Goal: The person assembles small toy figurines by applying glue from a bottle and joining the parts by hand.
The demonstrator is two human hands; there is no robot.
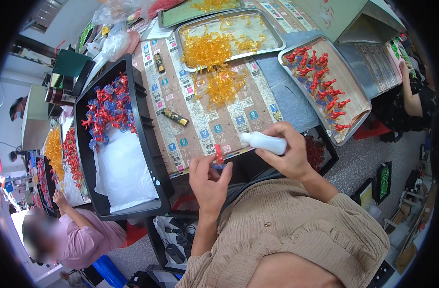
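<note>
One small red plastic piece (219, 153) sits pinched in the fingertips of the left hand (209, 178), raised just above the near edge of the work table (190, 120); a bit of blue shows beside it, though the view is too small to tell whether that is a second part. Just to its right, the right hand (289, 152) is closed around a white squeeze bottle (263, 142), whose nozzle end points left toward the red piece, close to it but not touching.

The table is covered with a printed paper sheet of brown bands and small blue squares. On it lie two small dark tubes (175, 116), and a loose heap of translucent orange pieces (223, 85). Beyond the heap is a metal tray (275, 33) with more orange pieces, and to the right a second metal tray (355, 103) lined in brown and carrying rows of red-and-blue figures (320, 79). At the left a black plastic bin (152, 158) hangs over the table's edge, holding a tangle of red and blue parts (109, 109) above a white sheet (123, 168).

Around the table the room is a crowded workshop with a grey speckled floor (363, 158). A seated person in a pink top (87, 240) works at lower left beside further bins of orange and red parts, and another person's arm (411, 91) reaches in at the far right.
</note>
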